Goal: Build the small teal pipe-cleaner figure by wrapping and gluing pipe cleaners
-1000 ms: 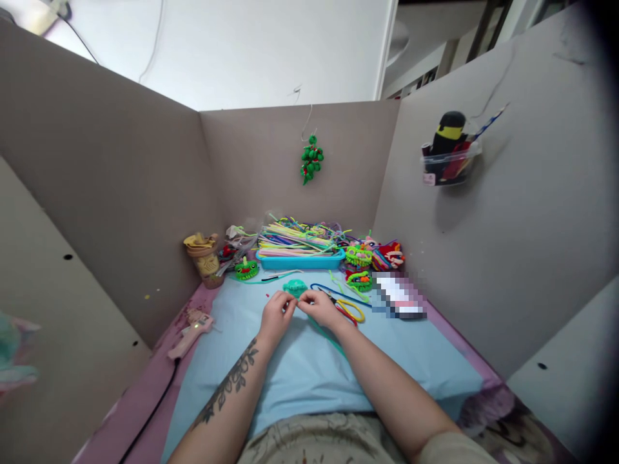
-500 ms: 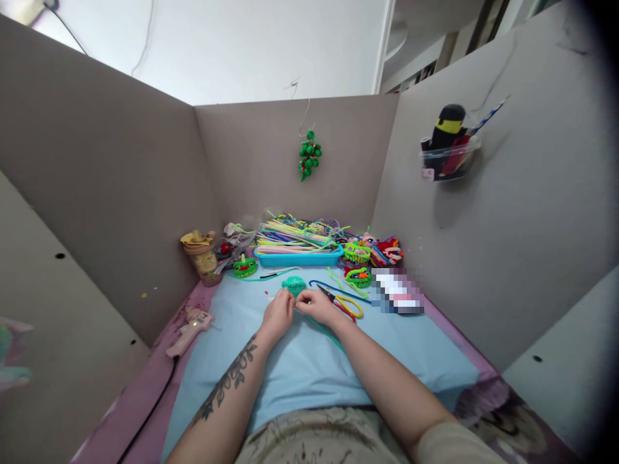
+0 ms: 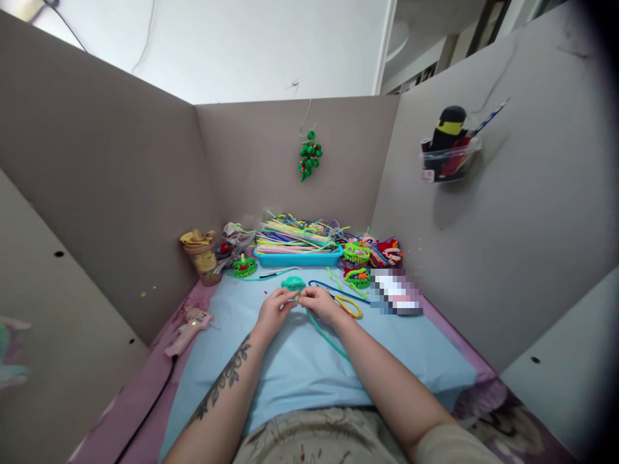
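Note:
My left hand (image 3: pixel 275 310) and my right hand (image 3: pixel 318 303) meet fingertip to fingertip over the middle of the blue cloth. Both are closed in a pinch on a teal pipe cleaner (image 3: pixel 325 332). Its loose end trails from under my right hand towards my right forearm; the pinched part is mostly hidden by fingers. Just beyond the fingertips lies a small teal fuzzy piece (image 3: pixel 293 283), apparently of the same pipe cleaner. Right of my right hand lie scissors (image 3: pixel 355 305) with a yellow handle loop, partly covered by the hand, and a dark blue pipe cleaner (image 3: pixel 341 291).
A blue tray (image 3: pixel 300 260) heaped with pipe cleaners stands at the back. Green figures (image 3: pixel 244 265) sit beside it. A pink glue gun (image 3: pixel 189 334) with a black cord lies left, near a cup (image 3: pixel 204 261). A blurred phone (image 3: pixel 399 293) lies right. Grey panels (image 3: pixel 294 122) enclose the table.
My left hand has shifted slightly left and down, its fingers more stretched. My right hand now covers more of the scissors. More of the trailing teal pipe cleaner shows.

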Demonstrator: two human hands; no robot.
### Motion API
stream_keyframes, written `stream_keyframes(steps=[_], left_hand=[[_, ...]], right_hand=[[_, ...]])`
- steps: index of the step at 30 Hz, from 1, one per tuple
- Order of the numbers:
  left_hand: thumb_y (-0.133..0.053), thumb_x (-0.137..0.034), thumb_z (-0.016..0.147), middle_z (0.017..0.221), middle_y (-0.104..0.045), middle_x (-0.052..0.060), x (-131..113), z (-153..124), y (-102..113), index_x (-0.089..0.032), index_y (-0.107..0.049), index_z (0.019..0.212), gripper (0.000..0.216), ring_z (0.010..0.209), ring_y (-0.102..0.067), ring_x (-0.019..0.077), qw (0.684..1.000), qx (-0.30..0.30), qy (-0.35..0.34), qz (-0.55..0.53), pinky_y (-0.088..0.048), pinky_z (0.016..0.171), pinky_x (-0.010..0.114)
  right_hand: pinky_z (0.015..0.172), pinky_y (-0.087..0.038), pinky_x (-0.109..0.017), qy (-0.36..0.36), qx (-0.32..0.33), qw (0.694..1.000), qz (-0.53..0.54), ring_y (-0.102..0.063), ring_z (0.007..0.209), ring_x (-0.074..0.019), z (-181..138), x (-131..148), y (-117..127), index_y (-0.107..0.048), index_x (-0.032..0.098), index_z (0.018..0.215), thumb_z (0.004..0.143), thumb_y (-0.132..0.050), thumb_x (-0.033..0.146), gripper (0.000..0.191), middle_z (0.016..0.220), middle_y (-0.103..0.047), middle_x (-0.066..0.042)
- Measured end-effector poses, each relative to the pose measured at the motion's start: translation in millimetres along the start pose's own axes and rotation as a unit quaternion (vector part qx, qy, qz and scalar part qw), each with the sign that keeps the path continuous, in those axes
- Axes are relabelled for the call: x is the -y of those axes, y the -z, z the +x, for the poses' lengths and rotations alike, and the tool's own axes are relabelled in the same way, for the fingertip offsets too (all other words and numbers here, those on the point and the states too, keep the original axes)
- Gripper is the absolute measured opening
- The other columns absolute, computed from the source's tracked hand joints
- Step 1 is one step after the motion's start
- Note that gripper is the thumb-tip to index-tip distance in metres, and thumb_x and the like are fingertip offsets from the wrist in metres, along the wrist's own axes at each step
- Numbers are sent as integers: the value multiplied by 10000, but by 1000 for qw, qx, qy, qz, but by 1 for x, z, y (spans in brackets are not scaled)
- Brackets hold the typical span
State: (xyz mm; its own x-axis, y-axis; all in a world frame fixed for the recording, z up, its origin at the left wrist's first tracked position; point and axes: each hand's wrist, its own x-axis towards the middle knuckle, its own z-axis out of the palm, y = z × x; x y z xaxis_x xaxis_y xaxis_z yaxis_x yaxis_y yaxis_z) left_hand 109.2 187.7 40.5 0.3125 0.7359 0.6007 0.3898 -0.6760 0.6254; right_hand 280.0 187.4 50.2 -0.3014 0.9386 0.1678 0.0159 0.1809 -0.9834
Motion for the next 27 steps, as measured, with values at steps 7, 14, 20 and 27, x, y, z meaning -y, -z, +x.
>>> stream_keyframes(steps=[7,14,20,27], left_hand=[[-551,-255,832,836,-648,62,2,-2,-2,-219,-698,934,182,793,-587,160,998,-12,-53,44,-464,741,285],[-587,-249,795,855,-667,69,-3,1,-1,-203,-699,923,176,773,-593,161,999,-25,16,-19,-462,694,266],[-668,-333,684,734,-679,55,-5,5,-1,-140,-708,832,247,634,-572,148,961,-41,231,-149,-419,546,226],[-747,-373,577,604,-600,-9,-13,4,-12,-128,-677,764,316,501,-471,80,895,-78,305,-315,-342,450,185]], right_hand=[[377,-219,-208,-29,25,999,14,-335,377,-64,4,-9,-1,-533,169,578,639,-581,247,110,445,-418,65],[397,-218,-206,-16,13,1000,4,-312,398,-61,2,-5,0,-518,170,589,667,-604,307,179,459,-402,69],[460,-268,-215,33,-35,996,-70,-338,453,-75,0,2,-1,-480,175,591,712,-592,409,286,488,-391,65],[543,-335,-228,93,-73,987,-105,-424,563,-108,2,-1,-12,-511,169,602,718,-547,331,203,579,-464,28]])
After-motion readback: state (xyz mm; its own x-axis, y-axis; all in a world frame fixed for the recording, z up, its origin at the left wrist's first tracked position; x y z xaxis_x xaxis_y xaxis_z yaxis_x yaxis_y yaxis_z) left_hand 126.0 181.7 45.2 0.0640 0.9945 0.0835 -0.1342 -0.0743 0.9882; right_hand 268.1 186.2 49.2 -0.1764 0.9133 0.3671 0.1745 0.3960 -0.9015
